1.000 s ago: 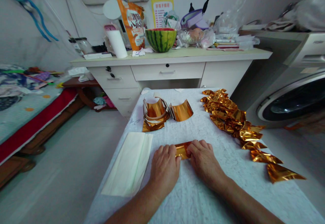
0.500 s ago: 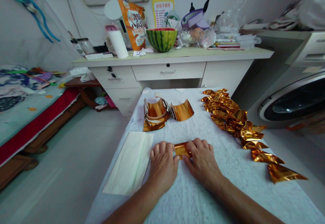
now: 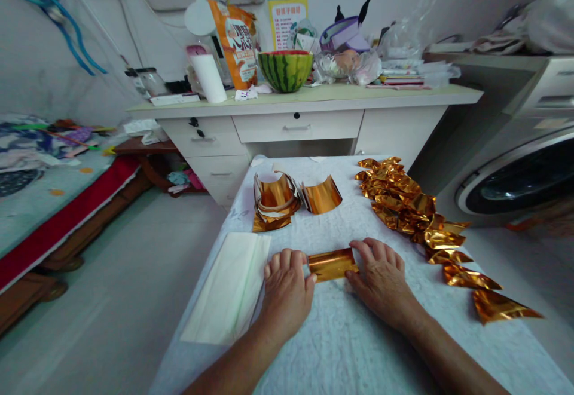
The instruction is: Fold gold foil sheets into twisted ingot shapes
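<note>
A gold foil sheet, rolled into a tube, lies crosswise on the cloth-covered table between my hands. My left hand is closed at its left end, thumb against the foil edge. At the right end, my right hand pinches the edge with thumb below and fingers above. Farther back stand a curled stack of gold foil sheets and a smaller curled stack. Folded gold foil pieces with pointed ends form a long heap on the right, trailing toward me.
A folded pale paper sheet lies left of my left hand. Behind the table is a white desk bearing a cut watermelon and an orange bag. A washing machine stands right, a bed left.
My right hand has slid right along the rolled foil to its right end, uncovering more of the tube. My left hand has stayed nearly in place.
</note>
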`<state>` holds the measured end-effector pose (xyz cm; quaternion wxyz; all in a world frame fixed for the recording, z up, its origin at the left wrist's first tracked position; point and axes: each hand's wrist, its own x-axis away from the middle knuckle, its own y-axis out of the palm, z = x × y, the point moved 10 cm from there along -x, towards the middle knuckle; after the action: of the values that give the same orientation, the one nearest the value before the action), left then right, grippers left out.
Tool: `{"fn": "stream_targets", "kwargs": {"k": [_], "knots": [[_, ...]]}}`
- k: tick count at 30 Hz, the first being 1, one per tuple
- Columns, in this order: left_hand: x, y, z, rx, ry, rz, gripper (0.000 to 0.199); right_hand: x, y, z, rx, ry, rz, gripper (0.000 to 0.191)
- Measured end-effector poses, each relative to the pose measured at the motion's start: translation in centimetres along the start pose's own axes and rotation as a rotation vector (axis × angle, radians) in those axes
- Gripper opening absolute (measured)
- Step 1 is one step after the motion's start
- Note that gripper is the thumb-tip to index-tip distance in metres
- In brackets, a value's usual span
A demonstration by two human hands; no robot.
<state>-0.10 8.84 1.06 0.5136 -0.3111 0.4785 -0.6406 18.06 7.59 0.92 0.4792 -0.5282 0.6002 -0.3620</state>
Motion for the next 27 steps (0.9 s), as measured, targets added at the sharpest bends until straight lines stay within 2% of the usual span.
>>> {"fn": "stream_targets", "kwargs": {"k": [8,15,17,19,21,27], "knots": [[0.0,-0.2,-0.1,0.015,-0.012,0.001,0.015,-0.4,-0.1,2.6,0.01,0.041,0.008,0.045],[0.0,-0.5,0.2,0.141,0.04,0.063,0.011,-0.9,-1.5,2.3,-0.3,-0.03,0.041,0.031],[-0.1,-0.8,0.2,0.193,0.052,0.112,0.017,-0.9,-1.7,1.8,-0.348,-0.056,0.039,0.027],[-0.1,-1.0,0.0,0.241,0.05,0.164,0.032,-1.0,-1.7,1.1,-0.354,-0.088,0.011,0.029],[-0.2,-1.0,-0.1,0.267,0.045,0.173,0.041,-1.0,-1.5,0.5,-0.347,-0.114,-0.026,0.029],[-0.5,-0.8,0.4,0.3,0.074,0.066,0.013,-0.9,-1.3,0.2,-0.353,-0.113,-0.099,0.014]]}}
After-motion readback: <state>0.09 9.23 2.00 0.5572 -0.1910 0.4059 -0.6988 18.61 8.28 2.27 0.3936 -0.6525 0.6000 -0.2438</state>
